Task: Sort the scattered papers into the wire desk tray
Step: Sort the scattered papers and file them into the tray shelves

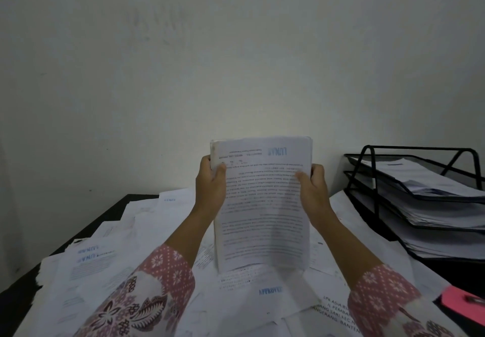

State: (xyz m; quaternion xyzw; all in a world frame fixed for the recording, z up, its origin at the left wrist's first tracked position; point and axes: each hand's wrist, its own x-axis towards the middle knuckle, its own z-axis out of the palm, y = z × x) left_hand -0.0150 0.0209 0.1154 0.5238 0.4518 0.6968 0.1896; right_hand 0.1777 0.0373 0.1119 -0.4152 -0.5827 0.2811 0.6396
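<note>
Between the gripping left hand [210, 179] and right hand [313, 187], an upright paper stack [262, 205].

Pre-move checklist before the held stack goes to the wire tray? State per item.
1. Left hand grips the paper stack at its left edge: ok.
2. Right hand grips the right edge: ok.
3. Stack upright, bottom edge down on the loose papers: ok.
4. Sheets squared: top edges look roughly even; bottom is blurred, cannot tell.
5. Wire tray in view at right, apart from the stack: ok.
6. Free room in the top tier: already holds papers, cannot tell.
</note>
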